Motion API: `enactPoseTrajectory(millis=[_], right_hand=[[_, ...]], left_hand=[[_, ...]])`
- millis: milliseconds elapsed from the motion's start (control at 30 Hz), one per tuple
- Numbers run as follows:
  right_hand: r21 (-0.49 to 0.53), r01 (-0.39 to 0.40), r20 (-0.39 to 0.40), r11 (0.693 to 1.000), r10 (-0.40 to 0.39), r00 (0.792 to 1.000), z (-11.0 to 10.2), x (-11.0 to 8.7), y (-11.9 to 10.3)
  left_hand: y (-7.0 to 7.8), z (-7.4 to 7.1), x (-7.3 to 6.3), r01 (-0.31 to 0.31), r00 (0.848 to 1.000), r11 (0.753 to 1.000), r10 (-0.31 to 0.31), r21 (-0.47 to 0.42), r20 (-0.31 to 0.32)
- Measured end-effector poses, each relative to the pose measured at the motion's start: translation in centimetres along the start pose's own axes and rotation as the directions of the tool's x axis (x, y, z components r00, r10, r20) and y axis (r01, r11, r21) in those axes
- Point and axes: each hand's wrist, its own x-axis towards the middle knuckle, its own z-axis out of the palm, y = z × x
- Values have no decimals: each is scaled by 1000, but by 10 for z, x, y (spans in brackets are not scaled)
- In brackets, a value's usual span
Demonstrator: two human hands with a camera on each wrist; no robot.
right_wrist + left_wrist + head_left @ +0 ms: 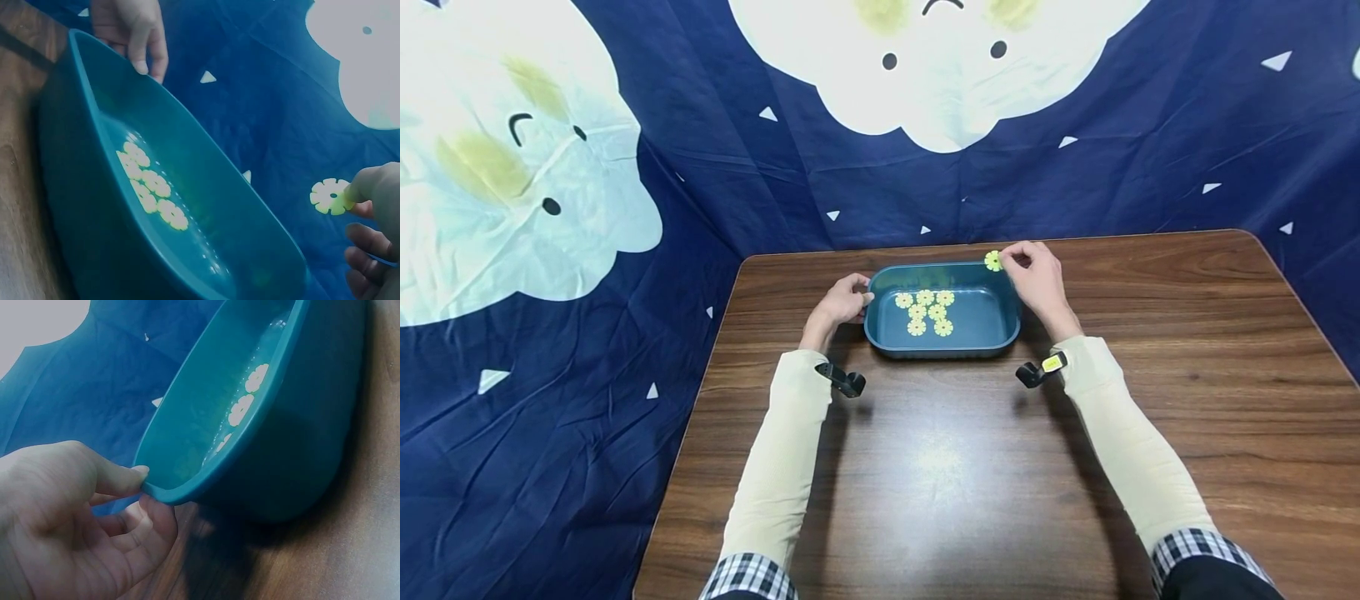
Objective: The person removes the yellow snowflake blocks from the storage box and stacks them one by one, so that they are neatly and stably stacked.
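Note:
A dark teal oblong tub (pixel 977 333) stands on the wooden table, with several yellow flower-shaped discs (pixel 937 312) lying flat on its floor in a joined-looking cluster. My left hand (pixel 841 305) pinches the tub's left rim, thumb on top and fingers beneath, as the left wrist view shows. Over the far right corner of the tub, my right hand (pixel 1037 275) pinches one more yellow flower disc (pixel 327 196) by its edge between thumb and finger. That disc is notched all round, has a small hole in its middle, and is held clear of the tub wall.
The brown wooden table (pixel 917 467) reaches well past the tub on both sides and in front. Behind and to the left hangs a dark blue cloth (pixel 715 150) with white clouds and small triangles. Each sleeved wrist carries a small black camera mount (pixel 844 382).

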Motion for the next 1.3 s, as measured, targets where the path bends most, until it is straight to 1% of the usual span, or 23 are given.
enactPoseTrajectory(millis=[167, 300, 467, 833, 1000, 1300], right_hand=[[13, -65, -58, 998, 66, 996, -7, 3, 11], [35, -137, -84, 990, 139, 987, -13, 4, 21], [57, -214, -93, 975, 219, 971, -17, 3, 35], [78, -330, -96, 941, 336, 937, -20, -1, 60], [37, -353, -107, 935, 355, 929, -22, -2, 67], [-86, -330, -119, 940, 319, 940, -25, -3, 77]], left_hand=[[0, 0, 0, 0, 1000, 1000, 0, 3, 1], [0, 0, -1, 3, 1000, 1000, -3, 11, 0], [0, 0, -1, 0, 1000, 1000, 0, 9, -2], [-1, 1, -1, -7, 1000, 1000, 7, 4, -6], [-2, 0, -1, -7, 1000, 1000, 7, 5, -5], [0, 1, -2, -6, 1000, 1000, 6, 20, -6]])
